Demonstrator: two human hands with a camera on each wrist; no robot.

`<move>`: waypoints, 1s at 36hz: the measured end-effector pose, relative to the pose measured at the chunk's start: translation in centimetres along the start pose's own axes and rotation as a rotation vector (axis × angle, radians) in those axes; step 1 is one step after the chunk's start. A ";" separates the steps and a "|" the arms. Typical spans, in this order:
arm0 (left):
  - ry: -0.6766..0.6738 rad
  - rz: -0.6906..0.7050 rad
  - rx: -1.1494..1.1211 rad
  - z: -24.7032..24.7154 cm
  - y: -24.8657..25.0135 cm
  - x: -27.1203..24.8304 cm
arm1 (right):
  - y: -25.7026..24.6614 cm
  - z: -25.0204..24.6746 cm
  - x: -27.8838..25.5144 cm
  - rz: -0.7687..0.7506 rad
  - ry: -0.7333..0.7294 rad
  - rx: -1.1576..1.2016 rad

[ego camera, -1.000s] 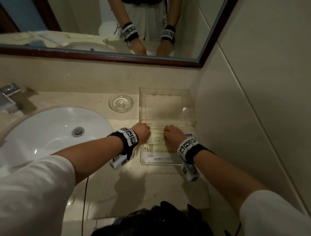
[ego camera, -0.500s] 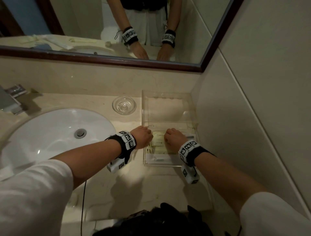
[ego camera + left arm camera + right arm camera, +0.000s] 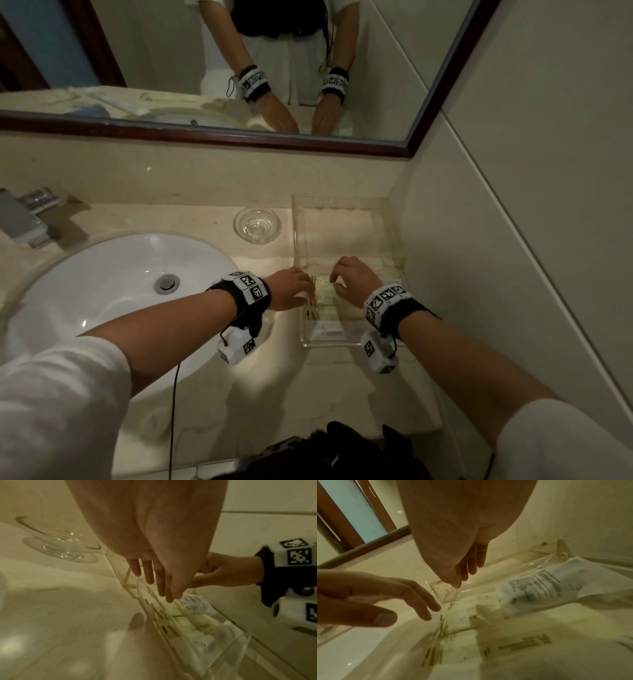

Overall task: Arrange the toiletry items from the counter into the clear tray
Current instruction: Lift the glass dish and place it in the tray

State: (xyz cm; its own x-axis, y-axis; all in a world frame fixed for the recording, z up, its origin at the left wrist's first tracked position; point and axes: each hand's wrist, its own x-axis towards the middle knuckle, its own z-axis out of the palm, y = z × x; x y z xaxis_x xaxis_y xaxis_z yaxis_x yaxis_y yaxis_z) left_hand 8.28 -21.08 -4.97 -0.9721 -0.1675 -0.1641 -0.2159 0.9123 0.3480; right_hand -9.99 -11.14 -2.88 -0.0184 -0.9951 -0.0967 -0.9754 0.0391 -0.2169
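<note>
Packets [image 3: 323,303] lie in the tray [image 3: 297,233]. Left hand [image 3: 291,289] and right hand [image 3: 352,281] hover over them, fingers loose, holding nothing. Nudging could ruck packets.

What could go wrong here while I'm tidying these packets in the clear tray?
The packets are all crowded into the near part of the clear tray, overlapping; pressing with the left hand and right hand might crumple them or ride one up over the low wall. The tray sits close to the counter's front edge, so a firm push toward you could slide it off. The glass dish stands just beside the tray; a sideways nudge may knock it.
</note>
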 end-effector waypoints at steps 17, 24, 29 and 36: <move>0.609 -0.873 -1.151 -6.4 -9.5 -2.8 | -3.9 -4.3 10.4 0.396 0.140 0.735; 0.693 -1.128 -1.350 -5.6 -13.0 -2.9 | -6.8 -3.2 15.9 0.691 -0.199 1.173; 0.657 -1.171 -1.546 -4.6 -13.5 -2.6 | -8.1 -0.9 18.1 0.738 -0.462 1.159; 0.482 -0.979 -1.569 -3.7 -13.0 -2.4 | -6.6 3.3 19.9 0.754 -0.487 1.235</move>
State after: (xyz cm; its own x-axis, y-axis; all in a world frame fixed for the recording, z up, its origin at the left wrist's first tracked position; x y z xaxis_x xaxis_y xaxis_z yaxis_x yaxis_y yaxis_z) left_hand 13.08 -33.93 -5.63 -0.3563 -0.6662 -0.6552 -0.2337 -0.6153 0.7528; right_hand -3.17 -30.91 -6.57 -0.0990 -0.5935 -0.7987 0.0199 0.8013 -0.5979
